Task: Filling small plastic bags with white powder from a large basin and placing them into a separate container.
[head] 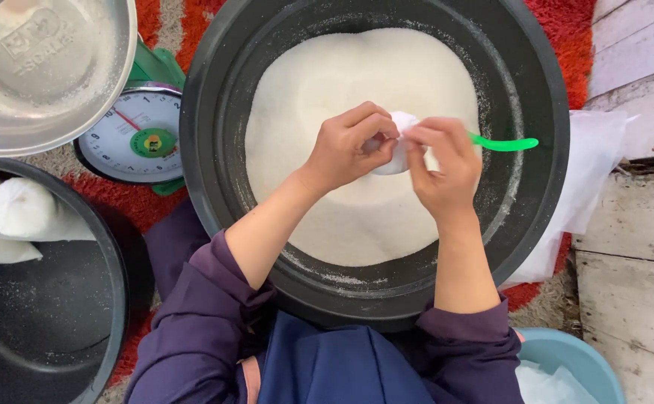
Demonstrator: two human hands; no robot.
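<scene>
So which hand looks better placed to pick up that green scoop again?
Probably the right hand: the green scoop lies just beyond its fingers in the black basin. The left hand pinches the small white bag, farther from the scoop.

Head camera looks straight down, close, over basin (215, 135).

Home packing spot (floor-level): kitchen scale (138, 135), basins (215, 90), rug (559, 22).
</scene>
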